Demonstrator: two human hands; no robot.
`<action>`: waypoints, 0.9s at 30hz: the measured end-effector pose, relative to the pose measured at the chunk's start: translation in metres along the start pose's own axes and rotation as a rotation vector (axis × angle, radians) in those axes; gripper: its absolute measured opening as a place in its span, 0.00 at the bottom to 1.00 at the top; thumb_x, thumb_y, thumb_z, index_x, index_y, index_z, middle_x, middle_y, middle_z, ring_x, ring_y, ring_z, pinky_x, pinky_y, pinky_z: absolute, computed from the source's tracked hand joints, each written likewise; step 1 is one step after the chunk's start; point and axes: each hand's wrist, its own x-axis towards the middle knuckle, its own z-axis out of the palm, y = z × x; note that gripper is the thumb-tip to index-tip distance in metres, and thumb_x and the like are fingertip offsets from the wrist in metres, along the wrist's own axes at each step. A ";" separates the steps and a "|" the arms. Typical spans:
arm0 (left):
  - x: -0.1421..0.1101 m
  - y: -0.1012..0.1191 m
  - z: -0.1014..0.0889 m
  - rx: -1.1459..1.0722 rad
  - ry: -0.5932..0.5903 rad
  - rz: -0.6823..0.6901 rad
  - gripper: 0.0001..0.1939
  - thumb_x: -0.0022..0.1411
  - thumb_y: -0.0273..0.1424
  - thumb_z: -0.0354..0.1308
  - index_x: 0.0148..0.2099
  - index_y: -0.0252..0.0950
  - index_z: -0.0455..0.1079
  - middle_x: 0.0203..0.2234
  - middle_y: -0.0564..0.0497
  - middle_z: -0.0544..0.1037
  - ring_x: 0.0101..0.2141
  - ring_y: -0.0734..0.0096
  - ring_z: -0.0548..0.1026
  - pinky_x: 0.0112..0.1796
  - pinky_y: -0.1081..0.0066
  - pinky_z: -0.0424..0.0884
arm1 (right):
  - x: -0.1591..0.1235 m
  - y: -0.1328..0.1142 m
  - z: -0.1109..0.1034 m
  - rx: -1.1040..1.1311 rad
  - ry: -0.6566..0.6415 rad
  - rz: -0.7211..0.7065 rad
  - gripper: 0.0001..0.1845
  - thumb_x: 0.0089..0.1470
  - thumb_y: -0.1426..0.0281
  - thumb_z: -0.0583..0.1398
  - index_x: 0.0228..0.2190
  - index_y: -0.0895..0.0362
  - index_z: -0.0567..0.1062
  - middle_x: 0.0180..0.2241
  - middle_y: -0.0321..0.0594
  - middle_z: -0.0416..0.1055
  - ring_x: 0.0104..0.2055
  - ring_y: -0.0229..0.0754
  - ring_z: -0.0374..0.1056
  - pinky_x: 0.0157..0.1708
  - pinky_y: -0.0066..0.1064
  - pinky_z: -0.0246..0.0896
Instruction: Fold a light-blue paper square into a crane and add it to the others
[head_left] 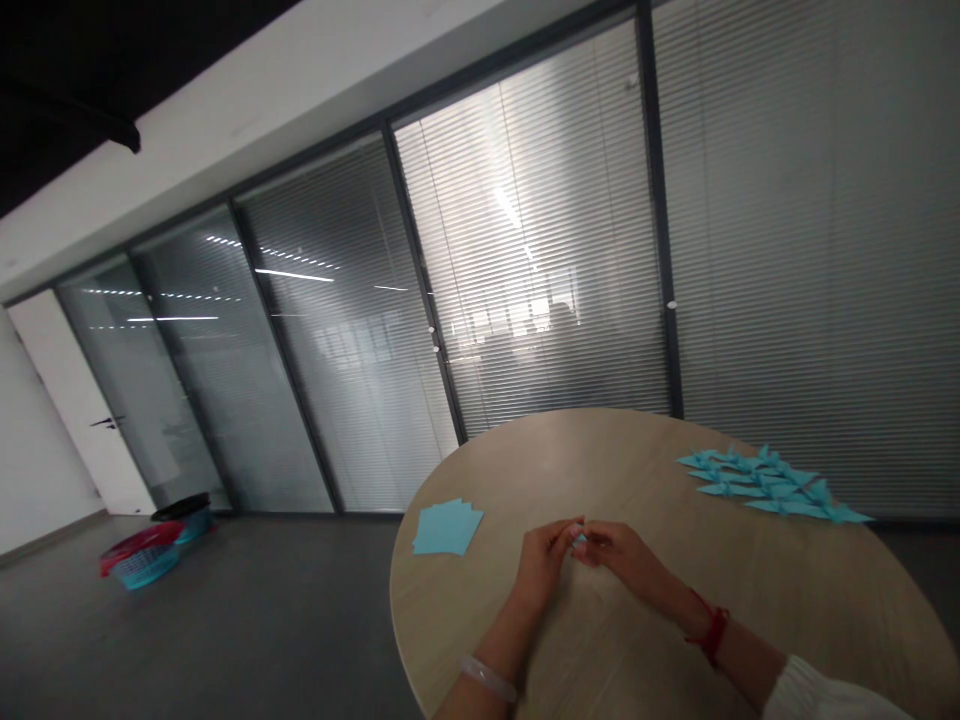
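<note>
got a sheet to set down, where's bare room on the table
Bare table lies between the paper stack and the cranes, and right of the right hand below the cranes. Crowded: the crane rows, and around the blue paper between the left hand and right hand.

From here the round table (480,480) looks like smooth, pale wood; the paper squares (448,528) and cranes (772,485) are matt; the baskets (142,556) are plastic; the glass wall (345,330) is glossy.

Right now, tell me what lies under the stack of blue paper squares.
The stack of blue paper squares sits on the round wooden tabletop; pale wood shows around its edges, but the patch beneath is covered and cannot be seen.
</note>
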 end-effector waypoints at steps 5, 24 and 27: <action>0.004 0.000 0.001 -0.161 -0.003 -0.065 0.24 0.54 0.49 0.56 0.37 0.32 0.78 0.31 0.43 0.80 0.34 0.60 0.76 0.39 0.63 0.71 | -0.002 -0.004 -0.001 -0.069 0.055 0.084 0.19 0.51 0.56 0.56 0.21 0.58 0.73 0.22 0.39 0.72 0.25 0.39 0.67 0.26 0.27 0.58; 0.003 0.003 -0.001 -0.128 0.079 -0.082 0.22 0.54 0.48 0.55 0.30 0.32 0.76 0.23 0.47 0.77 0.23 0.69 0.72 0.29 0.71 0.69 | -0.002 -0.004 -0.002 -0.356 0.151 0.181 0.17 0.50 0.57 0.58 0.20 0.56 0.70 0.19 0.35 0.69 0.23 0.37 0.62 0.24 0.27 0.50; 0.003 0.005 -0.002 -0.099 0.108 -0.058 0.22 0.55 0.47 0.54 0.30 0.32 0.76 0.23 0.47 0.77 0.24 0.69 0.72 0.29 0.71 0.68 | -0.002 0.003 0.001 -0.249 0.118 0.145 0.17 0.50 0.55 0.57 0.24 0.56 0.70 0.22 0.35 0.70 0.24 0.37 0.63 0.25 0.26 0.53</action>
